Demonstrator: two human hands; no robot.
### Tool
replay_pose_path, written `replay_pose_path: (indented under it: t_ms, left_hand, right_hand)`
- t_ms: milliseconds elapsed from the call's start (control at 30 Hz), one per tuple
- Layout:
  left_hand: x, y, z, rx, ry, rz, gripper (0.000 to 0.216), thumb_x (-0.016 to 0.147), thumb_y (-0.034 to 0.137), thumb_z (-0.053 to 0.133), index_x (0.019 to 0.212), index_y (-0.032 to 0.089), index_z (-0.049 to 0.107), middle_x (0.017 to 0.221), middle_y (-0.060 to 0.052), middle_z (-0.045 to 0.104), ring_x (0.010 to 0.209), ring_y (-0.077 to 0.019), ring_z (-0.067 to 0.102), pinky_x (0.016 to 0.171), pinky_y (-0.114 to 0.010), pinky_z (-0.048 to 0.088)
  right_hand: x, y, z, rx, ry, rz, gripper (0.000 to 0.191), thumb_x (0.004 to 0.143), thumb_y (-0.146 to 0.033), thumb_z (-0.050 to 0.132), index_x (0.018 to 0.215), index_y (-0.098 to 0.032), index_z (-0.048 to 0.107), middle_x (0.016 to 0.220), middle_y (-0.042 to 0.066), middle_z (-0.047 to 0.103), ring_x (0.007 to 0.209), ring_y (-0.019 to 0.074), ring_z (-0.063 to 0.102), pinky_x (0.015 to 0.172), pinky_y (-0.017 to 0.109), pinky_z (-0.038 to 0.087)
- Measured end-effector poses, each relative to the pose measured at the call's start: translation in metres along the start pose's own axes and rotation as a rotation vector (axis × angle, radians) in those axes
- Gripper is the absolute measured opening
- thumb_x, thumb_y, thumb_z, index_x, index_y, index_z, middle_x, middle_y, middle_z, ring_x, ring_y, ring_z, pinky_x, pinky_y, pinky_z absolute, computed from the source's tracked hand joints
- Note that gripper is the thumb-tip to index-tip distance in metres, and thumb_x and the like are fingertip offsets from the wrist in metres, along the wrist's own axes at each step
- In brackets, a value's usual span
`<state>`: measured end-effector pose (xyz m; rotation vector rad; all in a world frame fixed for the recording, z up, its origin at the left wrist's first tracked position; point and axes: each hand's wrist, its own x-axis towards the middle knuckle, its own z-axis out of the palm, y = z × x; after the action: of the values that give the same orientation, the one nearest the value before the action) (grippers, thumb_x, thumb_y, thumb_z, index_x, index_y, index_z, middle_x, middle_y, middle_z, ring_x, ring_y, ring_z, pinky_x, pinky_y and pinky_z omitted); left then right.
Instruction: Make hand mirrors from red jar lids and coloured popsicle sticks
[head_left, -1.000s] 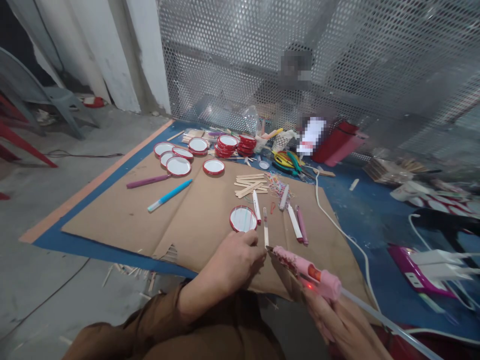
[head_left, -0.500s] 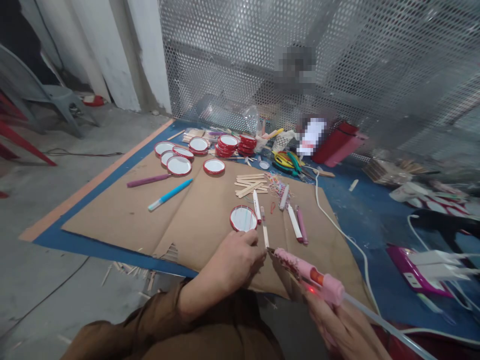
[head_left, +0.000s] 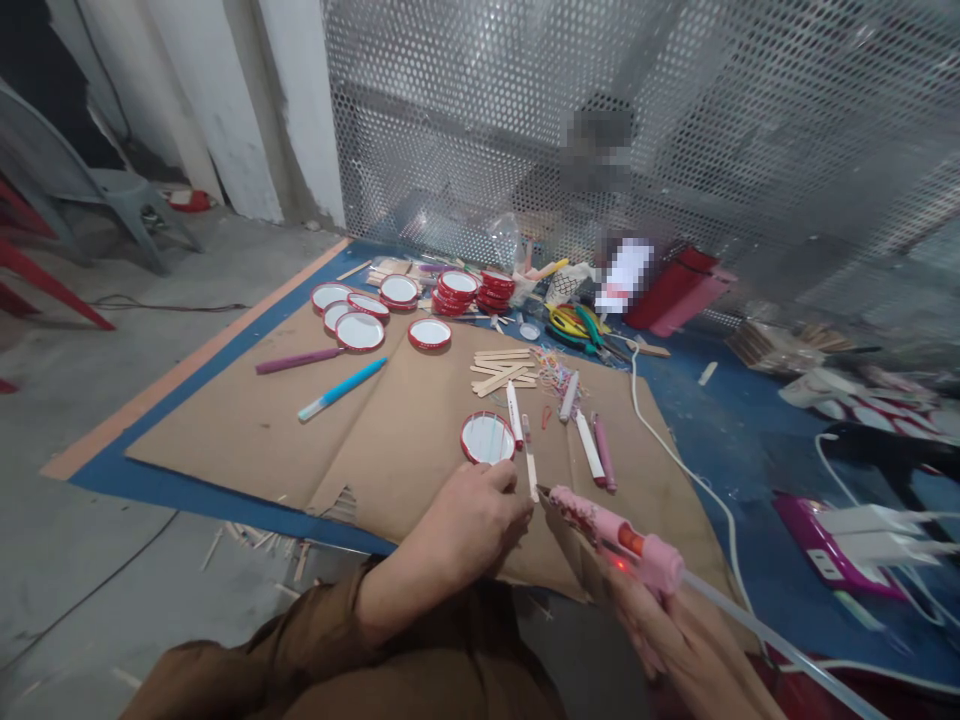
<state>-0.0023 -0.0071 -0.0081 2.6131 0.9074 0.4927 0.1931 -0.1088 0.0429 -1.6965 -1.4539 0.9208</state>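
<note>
My right hand (head_left: 667, 625) grips a pink hot glue gun (head_left: 615, 530) with a clear glue stick (head_left: 780, 640) trailing from its back and a red light lit. Its nozzle is beside the lower end of a narrow wooden stick (head_left: 532, 470) that lies on the cardboard. My left hand (head_left: 480, 510) is closed just left of that stick, its fingertips pinched; what is between them is hidden. Right above its knuckles lies a red-rimmed white jar lid (head_left: 487, 438) with thin pale strips across it. A white marker (head_left: 514, 413) lies beside the lid.
Several red-rimmed lids (head_left: 360, 331) lie and stand stacked at the back. Wooden craft sticks (head_left: 502, 370), colourful elastic bands (head_left: 556, 377), markers (head_left: 590, 447) and pliers (head_left: 577, 328) are spread around. A white cord (head_left: 690, 470) runs down the right side near a purple power strip (head_left: 825, 550).
The glue gun's nozzle has shifted slightly up and to the right, by the stick's end. My left hand stays in nearly the same place.
</note>
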Motion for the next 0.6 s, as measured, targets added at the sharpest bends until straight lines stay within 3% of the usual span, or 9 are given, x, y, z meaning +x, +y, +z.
replay_pose_path:
  t_ms: [233,433,600]
  left_hand:
    - [0.000,0.000,-0.001,0.027,-0.032,-0.008,0.023,0.095,0.031,0.051,0.086,0.021,0.069,0.088,-0.002,0.059,0.072,-0.0132,0.048,0.061,-0.029,0.030]
    - [0.000,0.001,-0.004,0.028,-0.059,-0.012,0.024,0.097,0.031,0.049,0.090,0.022,0.069,0.090,-0.002,0.059,0.077,-0.0153,0.050,0.064,-0.030,0.033]
    - [-0.001,-0.001,-0.001,0.001,-0.040,-0.001,0.023,0.096,0.031,0.050,0.087,0.021,0.069,0.089,-0.002,0.058,0.076,-0.0149,0.050,0.064,-0.029,0.034]
  right_hand:
    - [0.018,0.001,-0.001,-0.090,-0.010,0.017,0.025,0.096,-0.040,0.054,0.113,-0.025,0.065,0.121,0.007,0.063,0.103,0.0198,0.063,0.087,0.036,0.055]
    - [0.027,-0.005,0.002,-0.134,-0.017,0.031,0.029,0.083,-0.045,0.062,0.102,-0.027,0.074,0.081,0.004,0.074,0.088,0.0281,0.070,0.071,0.031,0.060]
    - [0.031,-0.002,0.003,-0.192,-0.015,0.051,0.043,0.082,-0.052,0.056,0.110,-0.023,0.073,0.096,0.007,0.075,0.074,0.0262,0.070,0.061,0.031,0.060]
